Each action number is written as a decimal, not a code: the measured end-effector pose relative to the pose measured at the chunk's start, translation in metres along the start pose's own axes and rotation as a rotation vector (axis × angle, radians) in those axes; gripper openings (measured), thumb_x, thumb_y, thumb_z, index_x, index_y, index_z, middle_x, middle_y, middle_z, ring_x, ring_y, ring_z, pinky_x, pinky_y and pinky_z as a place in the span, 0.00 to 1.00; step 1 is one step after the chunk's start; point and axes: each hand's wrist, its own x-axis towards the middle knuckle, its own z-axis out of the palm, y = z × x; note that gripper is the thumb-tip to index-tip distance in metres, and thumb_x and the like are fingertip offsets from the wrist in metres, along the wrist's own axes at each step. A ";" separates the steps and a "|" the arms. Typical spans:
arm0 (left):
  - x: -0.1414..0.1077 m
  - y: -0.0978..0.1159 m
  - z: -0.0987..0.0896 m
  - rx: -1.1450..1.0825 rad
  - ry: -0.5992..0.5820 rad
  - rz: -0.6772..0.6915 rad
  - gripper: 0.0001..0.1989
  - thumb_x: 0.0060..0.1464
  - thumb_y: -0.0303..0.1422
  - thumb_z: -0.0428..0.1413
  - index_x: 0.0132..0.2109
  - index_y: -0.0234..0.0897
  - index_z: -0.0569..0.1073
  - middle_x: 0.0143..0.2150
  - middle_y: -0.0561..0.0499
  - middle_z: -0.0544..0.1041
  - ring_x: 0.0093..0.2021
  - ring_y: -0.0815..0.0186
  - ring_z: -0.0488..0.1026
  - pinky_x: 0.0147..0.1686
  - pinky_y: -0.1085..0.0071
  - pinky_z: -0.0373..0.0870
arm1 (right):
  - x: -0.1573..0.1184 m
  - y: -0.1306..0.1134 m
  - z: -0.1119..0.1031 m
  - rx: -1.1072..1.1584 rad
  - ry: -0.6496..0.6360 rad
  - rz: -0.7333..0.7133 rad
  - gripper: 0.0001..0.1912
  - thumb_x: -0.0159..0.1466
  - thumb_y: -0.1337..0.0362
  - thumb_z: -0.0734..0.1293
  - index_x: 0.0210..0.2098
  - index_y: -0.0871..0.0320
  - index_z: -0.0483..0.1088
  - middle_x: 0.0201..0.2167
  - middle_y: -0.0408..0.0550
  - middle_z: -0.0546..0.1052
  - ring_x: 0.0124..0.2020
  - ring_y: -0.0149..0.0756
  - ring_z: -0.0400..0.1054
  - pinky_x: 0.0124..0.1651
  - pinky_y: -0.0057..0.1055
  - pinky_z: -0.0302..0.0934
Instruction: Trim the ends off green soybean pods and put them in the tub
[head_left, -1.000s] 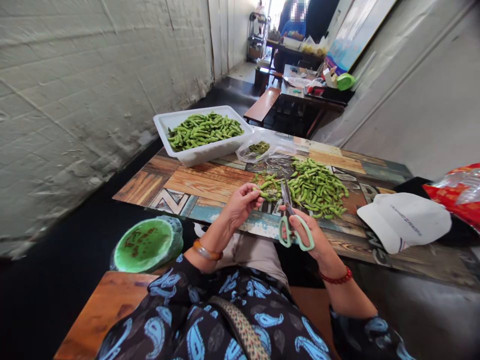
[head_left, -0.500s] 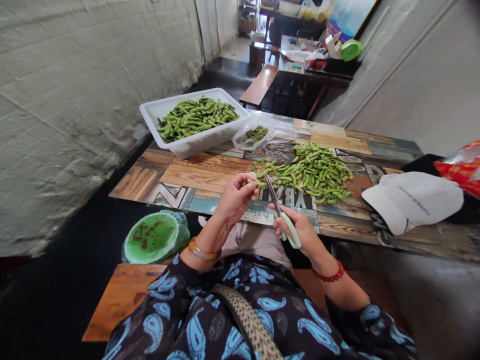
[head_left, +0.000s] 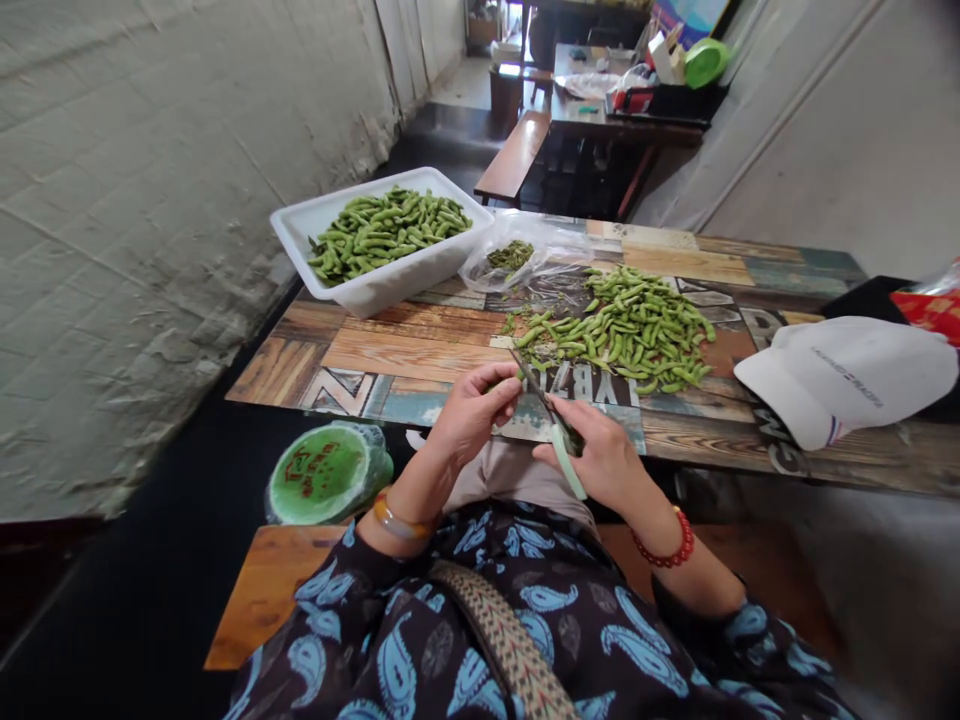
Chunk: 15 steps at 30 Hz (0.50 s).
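The left fingers (head_left: 498, 398) pinch a soybean pod (head_left: 520, 374); the right fingers (head_left: 576, 414) curl around scissors (head_left: 563, 450) angled just beside it, near the desk (head_left: 420, 352).

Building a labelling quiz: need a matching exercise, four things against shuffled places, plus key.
1. mint-handled metal scissors
2. white rectangular plastic tub
3. white peaked cap
4. green round plastic-wrapped container

A. right of the loose green pods
B. person's left, by the brown wooden bench
C. in the right-hand grip
D. on the multicoloured table, left of those pods

Pairs: 1C, 2D, 3A, 4B
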 end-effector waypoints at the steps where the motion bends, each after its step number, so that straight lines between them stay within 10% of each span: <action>1: -0.001 0.000 -0.001 0.026 -0.009 0.002 0.16 0.44 0.39 0.68 0.35 0.32 0.75 0.22 0.56 0.66 0.20 0.78 0.59 0.19 0.79 0.51 | -0.001 -0.001 -0.004 -0.073 0.010 -0.014 0.30 0.65 0.51 0.67 0.63 0.57 0.66 0.45 0.56 0.75 0.43 0.46 0.72 0.48 0.41 0.68; 15: -0.005 -0.008 -0.008 0.271 0.046 0.135 0.10 0.47 0.38 0.65 0.36 0.37 0.81 0.32 0.51 0.76 0.30 0.71 0.65 0.29 0.75 0.59 | -0.006 0.021 -0.024 -0.203 0.048 -0.150 0.34 0.62 0.50 0.71 0.64 0.56 0.64 0.42 0.55 0.73 0.41 0.45 0.70 0.46 0.41 0.68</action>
